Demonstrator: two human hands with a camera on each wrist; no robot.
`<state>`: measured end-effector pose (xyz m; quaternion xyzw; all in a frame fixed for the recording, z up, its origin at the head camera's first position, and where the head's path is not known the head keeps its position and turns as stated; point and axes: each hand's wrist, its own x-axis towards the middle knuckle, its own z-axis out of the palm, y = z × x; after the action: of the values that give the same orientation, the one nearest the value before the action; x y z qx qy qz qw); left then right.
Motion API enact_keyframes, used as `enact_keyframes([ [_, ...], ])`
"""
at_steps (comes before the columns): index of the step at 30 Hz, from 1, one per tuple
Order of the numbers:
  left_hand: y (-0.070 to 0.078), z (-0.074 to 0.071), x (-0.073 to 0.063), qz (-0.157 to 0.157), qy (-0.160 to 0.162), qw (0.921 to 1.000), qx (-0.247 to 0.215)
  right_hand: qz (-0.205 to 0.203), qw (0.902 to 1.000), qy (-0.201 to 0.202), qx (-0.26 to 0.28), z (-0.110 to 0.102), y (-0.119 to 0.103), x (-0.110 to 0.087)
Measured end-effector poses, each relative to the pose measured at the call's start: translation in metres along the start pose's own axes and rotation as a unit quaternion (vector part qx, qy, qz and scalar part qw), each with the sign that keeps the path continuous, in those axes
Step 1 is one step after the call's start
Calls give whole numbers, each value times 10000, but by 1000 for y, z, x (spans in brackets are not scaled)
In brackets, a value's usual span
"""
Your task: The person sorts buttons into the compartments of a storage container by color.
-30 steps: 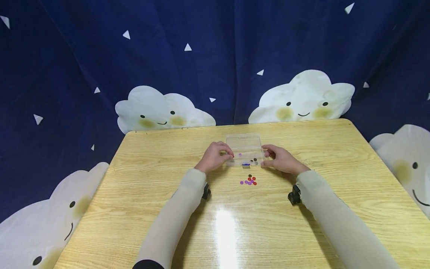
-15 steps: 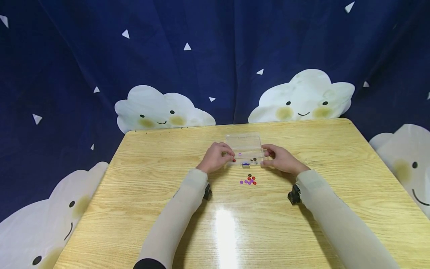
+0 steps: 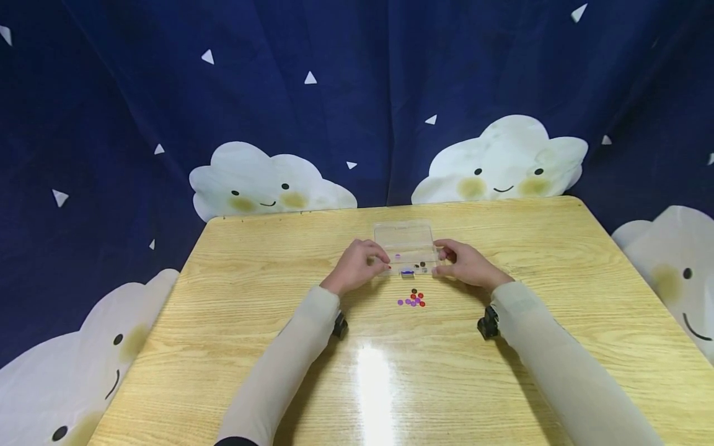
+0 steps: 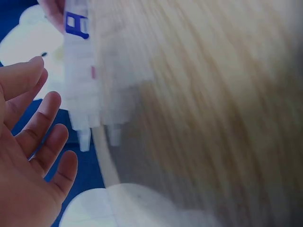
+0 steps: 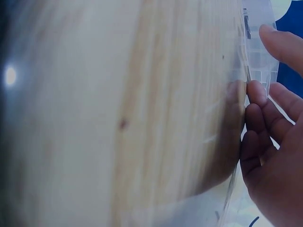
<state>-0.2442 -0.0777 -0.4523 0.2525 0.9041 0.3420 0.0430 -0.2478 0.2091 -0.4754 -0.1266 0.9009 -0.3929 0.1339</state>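
- Clear box [image 3: 403,235] sits near the middle of the table's [image 3: 268,266] far edge, lid swung back toward that edge.
- Right hand [image 3: 467,265]: grip clamped on the box's right end, thumb in front; worth keeping it firm so the box can't skid.
- Left hand [image 3: 357,263]: grip loose over the box's left end, thumb and index tips close, nothing seen held; contact I can't tell.
- Red piece [image 4: 93,72] is in the box, left of the blue latch [image 4: 77,25].
- Looks like a placing step. Best to part the fingertips gently and lift straight up, so neither piece nor wall gets caught.
- Loose pieces [image 3: 418,300] lie on the table, nearer its front edge than the box; sleeves should clear them.
- Versus a second ago: red piece is lower, out of the left fingertips; index tip has dropped. Right hand, box and loose pieces look the same.
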Motion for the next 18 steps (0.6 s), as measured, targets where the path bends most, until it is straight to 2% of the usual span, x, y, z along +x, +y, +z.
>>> enact_keyframes([
  [11,16,0,-22,493,-486,9976,-65,-40,10000,3,30,1,1,0],
  [18,21,6,-27,742,-833,9937,111,-28,10000,-14,45,1,1,-1],
])
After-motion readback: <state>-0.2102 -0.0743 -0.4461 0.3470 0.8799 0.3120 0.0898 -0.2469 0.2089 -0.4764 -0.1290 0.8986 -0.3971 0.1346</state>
